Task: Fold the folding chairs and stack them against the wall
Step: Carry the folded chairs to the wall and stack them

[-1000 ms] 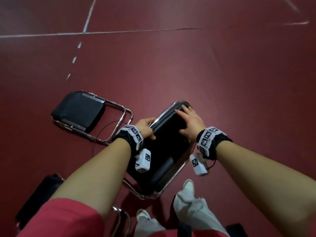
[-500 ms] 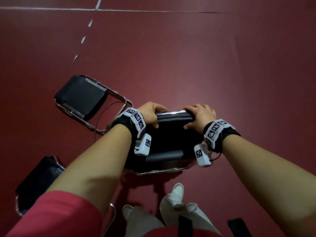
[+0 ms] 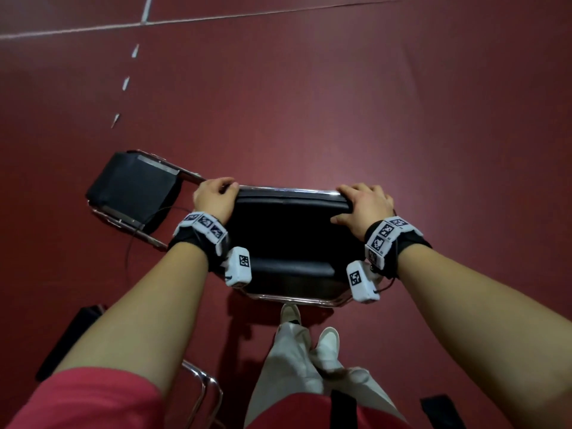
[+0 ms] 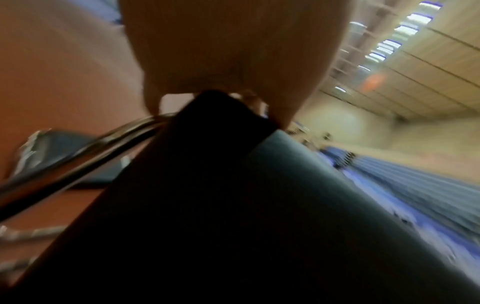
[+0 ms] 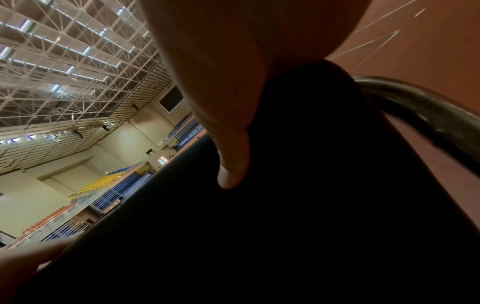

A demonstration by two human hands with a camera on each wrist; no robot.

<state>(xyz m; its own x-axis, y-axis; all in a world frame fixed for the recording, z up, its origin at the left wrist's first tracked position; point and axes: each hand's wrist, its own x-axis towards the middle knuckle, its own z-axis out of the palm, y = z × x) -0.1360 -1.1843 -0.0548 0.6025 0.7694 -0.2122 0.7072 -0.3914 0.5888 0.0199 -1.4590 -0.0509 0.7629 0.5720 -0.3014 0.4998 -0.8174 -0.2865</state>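
Observation:
A black padded folding chair with a chrome frame stands in front of me, seen from above. My left hand grips the left end of its top edge, fingers curled over the far side. At the right end my right hand grips the same edge, thumb on the near face. In the left wrist view my left hand wraps the dark chair top. The right wrist view shows my right hand with the thumb down the black chair padding.
A second black folding chair lies flat on the red floor to the left. Another chrome frame and a dark seat are at the lower left. My white shoes stand just behind the held chair.
The held chair has swung from a slant to square in front of me. Both hands went from resting on its sides to gripping its top edge and have moved apart.

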